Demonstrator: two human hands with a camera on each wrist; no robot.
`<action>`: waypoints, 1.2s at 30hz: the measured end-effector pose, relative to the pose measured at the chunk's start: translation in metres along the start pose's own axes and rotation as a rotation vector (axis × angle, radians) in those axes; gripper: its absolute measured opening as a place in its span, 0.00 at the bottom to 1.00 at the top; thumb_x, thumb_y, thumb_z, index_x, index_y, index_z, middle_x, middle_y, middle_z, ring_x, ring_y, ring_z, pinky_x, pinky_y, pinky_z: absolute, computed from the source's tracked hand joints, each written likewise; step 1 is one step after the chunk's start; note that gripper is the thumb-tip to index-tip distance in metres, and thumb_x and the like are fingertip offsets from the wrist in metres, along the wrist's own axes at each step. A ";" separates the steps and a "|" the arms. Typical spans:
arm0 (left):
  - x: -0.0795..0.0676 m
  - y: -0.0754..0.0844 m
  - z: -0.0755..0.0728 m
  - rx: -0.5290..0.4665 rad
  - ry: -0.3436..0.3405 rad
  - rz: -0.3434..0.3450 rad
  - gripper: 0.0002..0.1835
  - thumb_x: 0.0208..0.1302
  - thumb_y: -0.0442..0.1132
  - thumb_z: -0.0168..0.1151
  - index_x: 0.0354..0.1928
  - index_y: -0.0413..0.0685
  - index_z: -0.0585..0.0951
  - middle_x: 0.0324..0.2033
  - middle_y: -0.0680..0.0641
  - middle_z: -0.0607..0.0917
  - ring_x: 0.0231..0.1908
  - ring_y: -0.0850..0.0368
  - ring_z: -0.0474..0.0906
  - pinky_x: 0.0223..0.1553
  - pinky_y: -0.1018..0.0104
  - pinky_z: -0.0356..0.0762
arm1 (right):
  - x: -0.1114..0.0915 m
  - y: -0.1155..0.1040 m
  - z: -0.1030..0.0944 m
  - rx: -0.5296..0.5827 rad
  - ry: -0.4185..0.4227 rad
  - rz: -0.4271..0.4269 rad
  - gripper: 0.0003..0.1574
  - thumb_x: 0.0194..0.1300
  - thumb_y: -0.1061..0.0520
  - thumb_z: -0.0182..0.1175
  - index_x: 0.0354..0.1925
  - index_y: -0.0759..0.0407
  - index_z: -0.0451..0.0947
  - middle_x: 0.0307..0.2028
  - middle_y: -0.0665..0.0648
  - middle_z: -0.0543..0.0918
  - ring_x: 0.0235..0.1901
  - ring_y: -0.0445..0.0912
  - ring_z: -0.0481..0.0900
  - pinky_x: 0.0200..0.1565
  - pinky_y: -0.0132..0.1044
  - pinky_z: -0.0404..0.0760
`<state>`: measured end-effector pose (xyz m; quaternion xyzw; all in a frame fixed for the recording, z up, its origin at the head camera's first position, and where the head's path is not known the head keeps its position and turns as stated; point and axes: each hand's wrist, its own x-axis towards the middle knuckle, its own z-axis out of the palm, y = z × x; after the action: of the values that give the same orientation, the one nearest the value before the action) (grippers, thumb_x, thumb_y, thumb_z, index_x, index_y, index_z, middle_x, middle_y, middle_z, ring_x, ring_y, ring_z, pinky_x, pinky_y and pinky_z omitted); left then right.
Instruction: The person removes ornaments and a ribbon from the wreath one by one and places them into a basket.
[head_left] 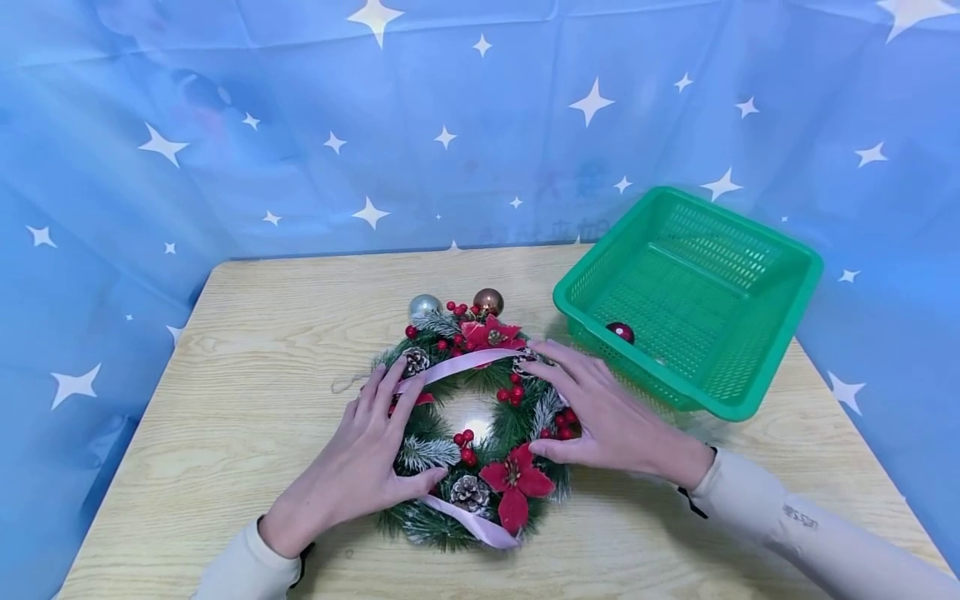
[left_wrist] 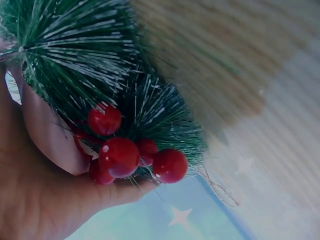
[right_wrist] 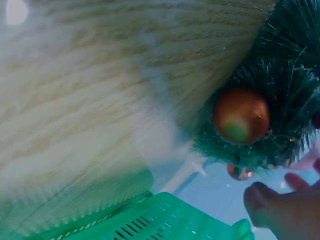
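Observation:
A green Christmas wreath [head_left: 442, 533] with red berries, pinecones and red poinsettias lies on the table. A pale pink ribbon [head_left: 468, 362] crosses its upper part, and another stretch of ribbon shows along its lower left. My left hand [head_left: 363, 458] rests on the wreath's left side, fingertips at the ribbon's left end and thumb near a pinecone [head_left: 470, 493]. In the left wrist view, ribbon runs beside the palm near red berries [left_wrist: 119, 157]. On the wreath's right side lies my right hand [head_left: 600, 412], with extended fingers reaching the ribbon's right end.
At the back right stands a green plastic basket [head_left: 776, 333] with a dark red ball [head_left: 620, 332] inside. A silvery ball [head_left: 425, 306] and a brown ball [head_left: 488, 301] sit at the wreath's far edge. A thin twine loop [head_left: 347, 384] sticks out left. Behind hangs a blue starry curtain [head_left: 517, 108].

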<state>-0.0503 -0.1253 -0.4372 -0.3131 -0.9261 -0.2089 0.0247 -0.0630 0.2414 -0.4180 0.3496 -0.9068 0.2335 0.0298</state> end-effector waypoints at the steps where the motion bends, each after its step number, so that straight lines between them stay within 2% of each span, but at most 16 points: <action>1: -0.001 0.000 -0.001 0.002 -0.005 -0.005 0.64 0.64 0.76 0.67 0.89 0.49 0.51 0.87 0.38 0.45 0.81 0.23 0.47 0.61 0.17 0.68 | 0.001 0.000 0.001 0.005 -0.014 -0.002 0.62 0.67 0.26 0.71 0.85 0.49 0.61 0.86 0.54 0.54 0.84 0.55 0.51 0.73 0.71 0.60; 8: 0.000 0.001 -0.004 0.028 0.008 -0.001 0.65 0.62 0.81 0.64 0.89 0.52 0.51 0.87 0.41 0.45 0.82 0.25 0.47 0.61 0.18 0.68 | 0.006 0.002 0.008 -0.039 -0.053 -0.026 0.62 0.66 0.21 0.69 0.83 0.51 0.65 0.85 0.52 0.57 0.83 0.60 0.53 0.69 0.74 0.63; 13: -0.005 0.003 -0.005 0.047 0.037 0.007 0.63 0.64 0.83 0.59 0.89 0.51 0.54 0.87 0.39 0.48 0.81 0.23 0.48 0.65 0.20 0.64 | 0.005 0.000 0.011 -0.098 -0.051 -0.028 0.62 0.66 0.19 0.66 0.83 0.52 0.66 0.83 0.53 0.60 0.81 0.61 0.58 0.68 0.70 0.66; 18: -0.007 0.008 -0.006 0.083 0.105 0.021 0.62 0.67 0.85 0.51 0.88 0.48 0.57 0.84 0.34 0.54 0.81 0.24 0.48 0.68 0.20 0.56 | 0.003 -0.009 0.015 -0.149 -0.013 -0.006 0.62 0.67 0.18 0.64 0.82 0.54 0.67 0.82 0.56 0.62 0.78 0.66 0.61 0.68 0.70 0.66; 22: -0.007 0.012 -0.007 0.119 0.137 0.020 0.63 0.66 0.86 0.50 0.88 0.48 0.57 0.83 0.32 0.58 0.81 0.25 0.49 0.68 0.21 0.56 | -0.001 -0.021 0.020 -0.188 0.026 0.049 0.62 0.67 0.16 0.62 0.79 0.56 0.70 0.82 0.58 0.64 0.77 0.68 0.63 0.66 0.71 0.67; 28: -0.006 0.016 -0.006 0.143 0.097 -0.043 0.66 0.62 0.86 0.55 0.89 0.47 0.54 0.83 0.32 0.56 0.81 0.24 0.49 0.67 0.19 0.59 | -0.007 -0.038 0.028 -0.206 0.081 0.131 0.60 0.66 0.16 0.62 0.77 0.54 0.73 0.80 0.58 0.65 0.76 0.65 0.64 0.62 0.67 0.69; 32: -0.006 0.018 -0.005 0.136 0.083 -0.070 0.69 0.60 0.86 0.58 0.89 0.46 0.53 0.84 0.32 0.54 0.80 0.23 0.48 0.67 0.19 0.57 | -0.008 -0.044 0.031 -0.235 0.109 0.143 0.60 0.66 0.15 0.60 0.76 0.55 0.73 0.80 0.59 0.66 0.75 0.66 0.66 0.62 0.67 0.71; 36: -0.006 0.019 -0.004 0.131 0.065 -0.076 0.71 0.57 0.87 0.59 0.89 0.46 0.53 0.84 0.33 0.54 0.80 0.22 0.49 0.66 0.19 0.61 | -0.009 -0.044 0.032 -0.235 0.105 0.146 0.60 0.67 0.15 0.59 0.77 0.55 0.72 0.80 0.59 0.66 0.75 0.66 0.65 0.62 0.65 0.71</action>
<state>-0.0348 -0.1171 -0.4275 -0.2684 -0.9477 -0.1590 0.0672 -0.0241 0.2043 -0.4304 0.2641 -0.9481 0.1454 0.1010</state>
